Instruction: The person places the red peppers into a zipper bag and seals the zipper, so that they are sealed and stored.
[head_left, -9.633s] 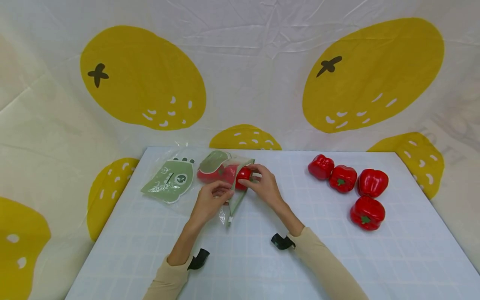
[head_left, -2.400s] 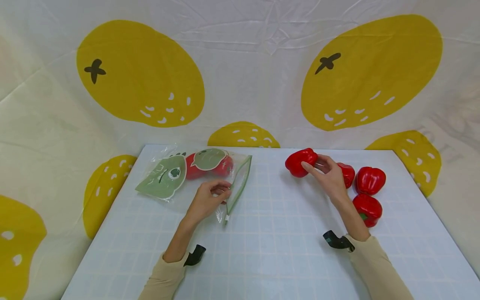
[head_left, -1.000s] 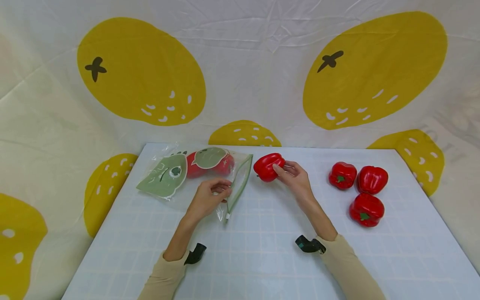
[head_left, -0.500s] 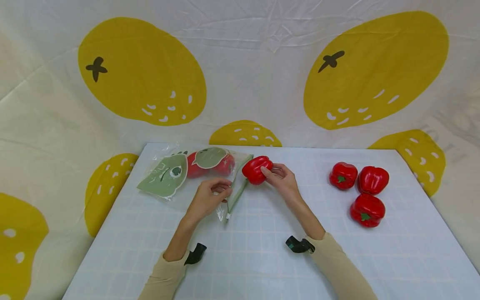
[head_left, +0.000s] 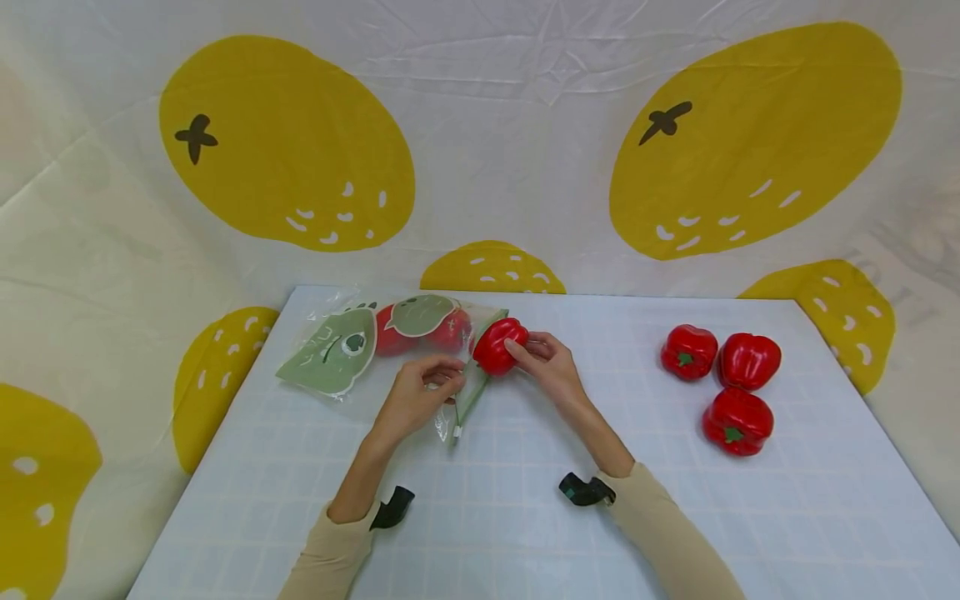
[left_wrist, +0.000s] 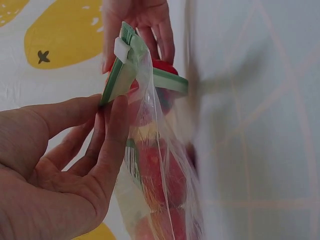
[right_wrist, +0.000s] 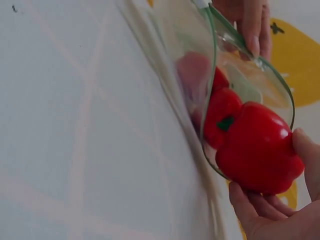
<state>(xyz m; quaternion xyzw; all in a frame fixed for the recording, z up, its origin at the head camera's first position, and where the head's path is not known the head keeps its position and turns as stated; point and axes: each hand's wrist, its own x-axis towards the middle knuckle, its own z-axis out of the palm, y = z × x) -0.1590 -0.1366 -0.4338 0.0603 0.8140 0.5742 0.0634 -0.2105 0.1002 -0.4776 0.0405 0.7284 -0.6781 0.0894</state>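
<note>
A clear zip bag [head_left: 337, 354] with a green cartoon print lies on the table, its green-edged mouth facing right. Through its film show red bell peppers [head_left: 450, 329]. My left hand [head_left: 420, 393] pinches the near rim of the mouth between thumb and fingers, beside the white slider [left_wrist: 121, 50]. In my right hand [head_left: 551, 362] is another red bell pepper [head_left: 498, 346], gripped at one end by thumb and fingers. The right wrist view puts this pepper [right_wrist: 260, 150] right at the spread mouth, in front of the bagged ones.
Three more red bell peppers stand at the table's right: one at the back left [head_left: 688, 352], one at the back right [head_left: 748, 361], one nearer [head_left: 738, 422]. The pale checked table [head_left: 517, 533] ends at a cloth backdrop [head_left: 510, 167] with yellow fruit prints.
Since 9.6 s ago, one pepper has gone into the bag. Another was lifted from the right-hand group and carried left to the mouth. My left hand has stayed at the rim.
</note>
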